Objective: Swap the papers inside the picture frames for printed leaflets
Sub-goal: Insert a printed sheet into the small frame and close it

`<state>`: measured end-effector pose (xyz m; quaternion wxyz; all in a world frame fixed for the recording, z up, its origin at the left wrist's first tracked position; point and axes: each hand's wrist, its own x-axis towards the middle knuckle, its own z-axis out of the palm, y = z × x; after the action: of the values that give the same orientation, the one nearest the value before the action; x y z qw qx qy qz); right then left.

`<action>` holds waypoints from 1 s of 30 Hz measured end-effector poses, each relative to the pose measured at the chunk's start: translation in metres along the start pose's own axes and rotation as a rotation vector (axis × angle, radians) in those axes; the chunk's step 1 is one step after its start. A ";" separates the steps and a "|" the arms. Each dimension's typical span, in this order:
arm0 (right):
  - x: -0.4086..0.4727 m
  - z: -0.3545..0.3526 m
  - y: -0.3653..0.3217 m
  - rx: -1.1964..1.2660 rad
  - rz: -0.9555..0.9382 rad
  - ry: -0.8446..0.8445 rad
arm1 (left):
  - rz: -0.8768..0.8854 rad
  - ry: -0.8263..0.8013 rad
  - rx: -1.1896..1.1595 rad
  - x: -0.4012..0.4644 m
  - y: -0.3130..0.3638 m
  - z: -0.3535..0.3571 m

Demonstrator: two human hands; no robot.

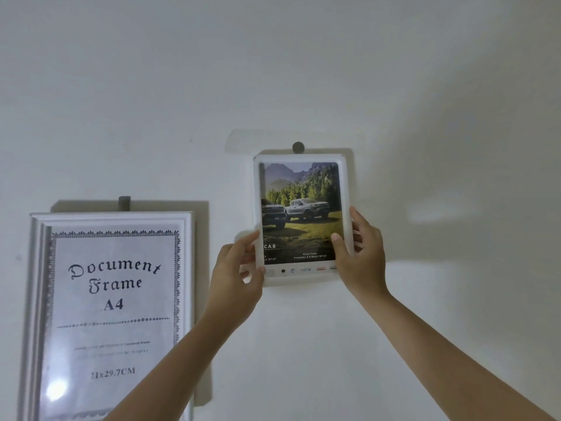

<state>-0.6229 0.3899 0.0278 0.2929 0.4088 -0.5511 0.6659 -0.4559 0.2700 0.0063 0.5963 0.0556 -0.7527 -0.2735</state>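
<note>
A small white picture frame (346, 189) is against the wall, just under a grey hook (298, 147). Inside it is a printed leaflet (300, 208) showing pickup trucks in front of a forest and mountains. My left hand (235, 278) grips the frame's lower left edge, thumb on the front. My right hand (361, 253) grips its lower right edge, thumb over the leaflet's corner. To the left hangs a larger white frame (36, 299) on another grey hook (124, 203); it holds a sheet (115, 299) printed "Document Frame A4".
The wall (394, 86) is plain white. A faint strip of tape (239, 141) sits above and left of the small frame's hook. The large frame's bottom runs out of view at the lower left.
</note>
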 end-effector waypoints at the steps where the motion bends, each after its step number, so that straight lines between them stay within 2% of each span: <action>1: -0.003 -0.001 0.000 -0.005 0.011 -0.005 | -0.007 0.005 0.004 -0.003 -0.001 0.001; 7: -0.031 -0.018 0.005 -0.077 0.101 -0.064 | -0.131 0.019 0.020 -0.040 -0.007 0.002; 13: -0.102 -0.054 0.026 -0.177 0.306 -0.146 | -0.364 -0.055 0.020 -0.124 -0.015 0.005; 18: -0.192 -0.097 0.056 -0.350 0.489 -0.338 | -0.604 -0.197 0.034 -0.220 -0.021 0.019; 25: -0.319 -0.175 0.100 -0.611 0.775 -0.641 | -0.922 -0.543 0.130 -0.360 -0.026 0.038; 30: -0.378 -0.231 0.124 -0.754 0.953 -0.749 | -1.108 -0.690 0.232 -0.428 -0.032 0.035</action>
<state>-0.5919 0.6099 -0.3745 -0.1179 0.1956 -0.9261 0.3004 -0.3749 0.4305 -0.3845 0.0822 0.4078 -0.7851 -0.4588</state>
